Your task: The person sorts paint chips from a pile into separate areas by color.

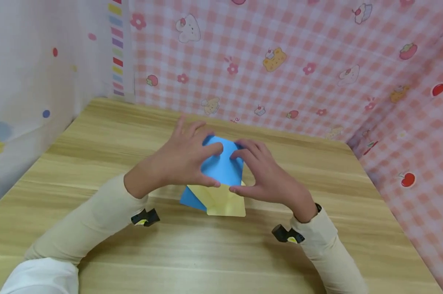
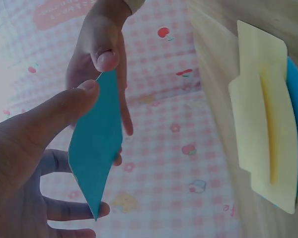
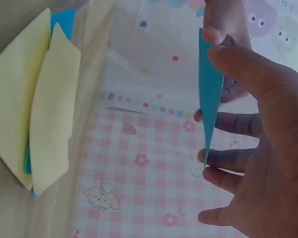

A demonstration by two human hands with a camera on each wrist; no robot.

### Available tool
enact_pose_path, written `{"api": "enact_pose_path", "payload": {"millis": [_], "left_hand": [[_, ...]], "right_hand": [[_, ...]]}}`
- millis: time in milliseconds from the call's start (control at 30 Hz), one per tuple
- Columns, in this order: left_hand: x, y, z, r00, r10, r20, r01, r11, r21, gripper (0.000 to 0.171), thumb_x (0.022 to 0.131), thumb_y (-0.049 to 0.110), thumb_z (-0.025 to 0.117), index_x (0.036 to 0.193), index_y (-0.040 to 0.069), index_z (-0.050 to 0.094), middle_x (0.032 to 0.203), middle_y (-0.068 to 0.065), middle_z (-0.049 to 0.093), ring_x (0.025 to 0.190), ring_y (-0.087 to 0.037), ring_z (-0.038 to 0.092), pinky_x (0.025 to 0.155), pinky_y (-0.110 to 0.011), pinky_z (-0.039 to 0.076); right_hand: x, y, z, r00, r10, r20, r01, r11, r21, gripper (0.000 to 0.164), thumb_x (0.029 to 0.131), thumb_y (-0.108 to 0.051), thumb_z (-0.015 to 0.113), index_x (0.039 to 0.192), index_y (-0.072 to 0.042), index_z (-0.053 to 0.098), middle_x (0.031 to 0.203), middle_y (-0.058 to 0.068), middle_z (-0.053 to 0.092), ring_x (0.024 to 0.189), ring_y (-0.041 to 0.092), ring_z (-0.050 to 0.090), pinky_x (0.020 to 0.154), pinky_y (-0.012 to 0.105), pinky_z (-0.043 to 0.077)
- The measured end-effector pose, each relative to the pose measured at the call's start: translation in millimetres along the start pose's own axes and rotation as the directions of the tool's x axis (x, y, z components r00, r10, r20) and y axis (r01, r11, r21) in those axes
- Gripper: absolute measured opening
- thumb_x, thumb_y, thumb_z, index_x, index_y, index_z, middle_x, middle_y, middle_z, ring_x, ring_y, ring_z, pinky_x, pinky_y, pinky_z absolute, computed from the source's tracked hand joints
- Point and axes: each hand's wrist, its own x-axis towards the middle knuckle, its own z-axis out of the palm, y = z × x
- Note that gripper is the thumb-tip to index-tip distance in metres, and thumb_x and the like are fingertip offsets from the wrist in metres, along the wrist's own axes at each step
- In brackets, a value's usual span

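Both hands hold a blue paper card [image 1: 223, 167] up off the table, over other cards. My left hand [image 1: 184, 155] grips it by the left side, with the thumb at its near edge and fingertips toward the far end. On the opposite side my right hand [image 1: 265, 175] holds it the same way, thumb close to the left thumb. In the left wrist view the card [image 2: 97, 134] appears tilted, seen at a slant. Below lie yellow cards [image 1: 226, 204], bent and overlapping, with a second blue card [image 1: 192, 199] sticking out beneath them.
The cards lie on a wood-grain table [image 1: 192, 253]. Behind it hangs a pink checked cloth [image 1: 243, 90] with cartoon prints, continuing down the right side. A white dotted cloth [image 1: 52, 81] hangs at the left. Small black devices [image 1: 145, 217] sit at both wrists.
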Motion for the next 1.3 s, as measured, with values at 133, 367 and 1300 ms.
{"api": "enact_pose_path", "payload": {"millis": [133, 367, 1300], "left_hand": [[-0.9, 4.2, 4.6, 0.999, -0.034, 0.011, 0.034, 0.999, 0.015, 0.064, 0.076, 0.072, 0.074, 0.117, 0.024, 0.066, 0.138, -0.019, 0.054, 0.137, -0.046, 0.038, 0.111, -0.076, 0.007], [29.6, 26.7, 32.9, 0.996, -0.055, 0.071, 0.056, 0.998, -0.015, 0.057, 0.08, 0.075, 0.068, 0.112, 0.029, 0.071, 0.14, -0.013, 0.053, 0.136, -0.041, 0.039, 0.112, -0.075, 0.007], [132.8, 128.9, 132.6, 0.898, -0.101, 0.428, 0.174, 0.975, -0.135, 0.089, 0.083, 0.076, 0.063, 0.157, 0.034, 0.036, 0.145, -0.01, 0.052, 0.135, -0.04, 0.046, 0.113, -0.072, 0.008]], "right_hand": [[0, 5, -4, 0.999, 0.001, 0.051, -0.002, 1.0, 0.027, 0.056, 0.086, -0.039, 0.08, 0.126, -0.009, 0.054, 0.152, 0.017, 0.038, 0.139, 0.036, 0.032, 0.105, 0.054, 0.039], [-30, 27, -20, 0.993, 0.039, 0.11, -0.046, 0.997, 0.054, 0.035, 0.085, -0.029, 0.083, 0.112, -0.014, 0.066, 0.15, 0.015, 0.042, 0.137, 0.037, 0.032, 0.103, 0.058, 0.039], [-133, 109, -38, 0.758, 0.418, 0.501, -0.502, 0.864, 0.038, 0.046, 0.083, -0.026, 0.083, 0.121, -0.023, 0.057, 0.157, 0.02, 0.037, 0.136, 0.05, 0.032, 0.103, 0.07, 0.031]]}}
